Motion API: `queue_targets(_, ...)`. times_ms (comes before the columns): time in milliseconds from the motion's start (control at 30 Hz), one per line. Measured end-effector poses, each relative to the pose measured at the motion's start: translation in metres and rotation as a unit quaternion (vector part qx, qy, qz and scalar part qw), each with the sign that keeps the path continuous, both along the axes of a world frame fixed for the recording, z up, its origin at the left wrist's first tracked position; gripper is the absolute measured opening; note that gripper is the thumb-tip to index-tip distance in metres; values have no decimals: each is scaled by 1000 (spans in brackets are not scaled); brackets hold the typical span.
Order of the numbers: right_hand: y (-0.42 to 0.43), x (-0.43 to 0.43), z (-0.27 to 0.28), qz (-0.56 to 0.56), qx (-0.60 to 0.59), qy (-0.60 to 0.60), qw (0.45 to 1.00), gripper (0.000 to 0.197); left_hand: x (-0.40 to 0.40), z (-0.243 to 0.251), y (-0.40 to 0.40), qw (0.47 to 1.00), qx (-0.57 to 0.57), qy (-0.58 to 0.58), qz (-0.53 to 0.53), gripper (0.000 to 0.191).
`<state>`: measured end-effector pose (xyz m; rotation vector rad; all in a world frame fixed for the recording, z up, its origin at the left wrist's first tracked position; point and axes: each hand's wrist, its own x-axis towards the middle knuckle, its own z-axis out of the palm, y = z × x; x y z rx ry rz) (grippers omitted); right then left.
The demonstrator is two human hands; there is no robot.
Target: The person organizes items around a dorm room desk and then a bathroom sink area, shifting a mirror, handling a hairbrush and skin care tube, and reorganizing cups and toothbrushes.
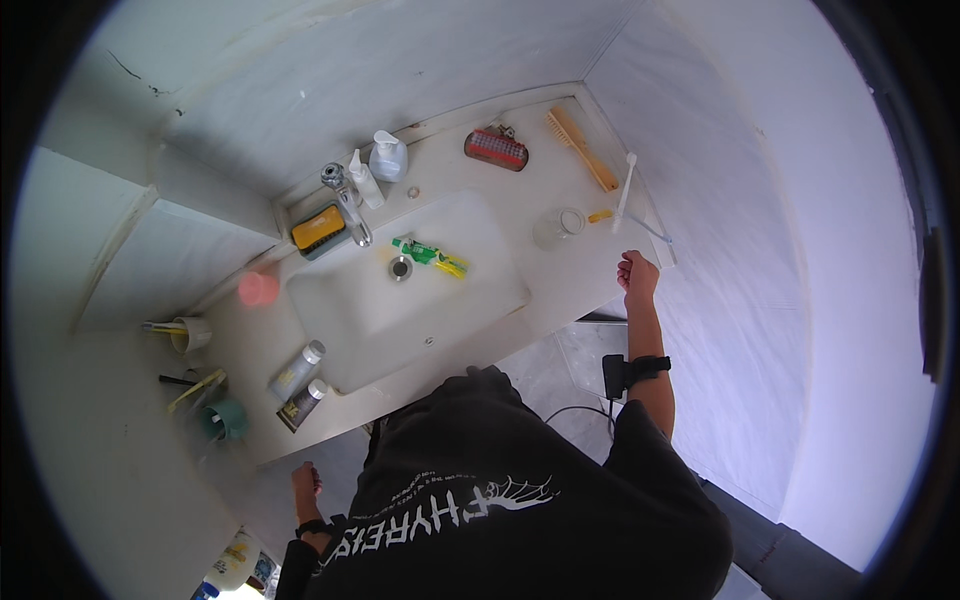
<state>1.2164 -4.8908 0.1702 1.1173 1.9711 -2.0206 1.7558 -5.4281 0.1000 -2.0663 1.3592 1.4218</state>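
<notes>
My right hand [638, 276] is curled into a loose fist at the right end of the white countertop [517, 330], with nothing visible in it. Closest to it are a white-headed brush [624, 193], a small yellow item [600, 216] and a clear glass jar [559, 227]. My left hand [306, 478] hangs beyond the counter's front edge at lower left, fingers curled and seemingly holding nothing. Two squeeze tubes, one silver [298, 370] and one dark [301, 406], lie on the counter above it. A green and yellow tube [431, 257] rests in the sink basin [375, 315] beside the drain.
Along the back stand a chrome faucet [350, 208], two pump bottles [388, 157], an orange sponge [319, 229] in a dish, a red-bristled brush [496, 150] and a wooden brush [581, 150]. Pink [258, 289], white [190, 335] and green [225, 420] cups are at left.
</notes>
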Motion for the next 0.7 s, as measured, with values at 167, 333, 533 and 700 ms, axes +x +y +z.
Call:
queue_targets(167, -2, -54, -27, -60, -147, -26, 987, 43, -11, 12, 11, 995, 11, -5, -102, 25)
queue_targets(333, 65, -83, -42, -22, -81, -14, 996, 19, -13, -15, 6, 984, -45, 33, -171, 27)
queue_targets(533, 33, -91, -31, 10, 1, -62, 998, 19, 0, 1, 34, 991, -66, -3, -114, 25)
queue_targets(700, 42, -86, -27, 31, 33, -74, 996, 18, -8, 0, 42, 991, -38, 25, -122, 24)
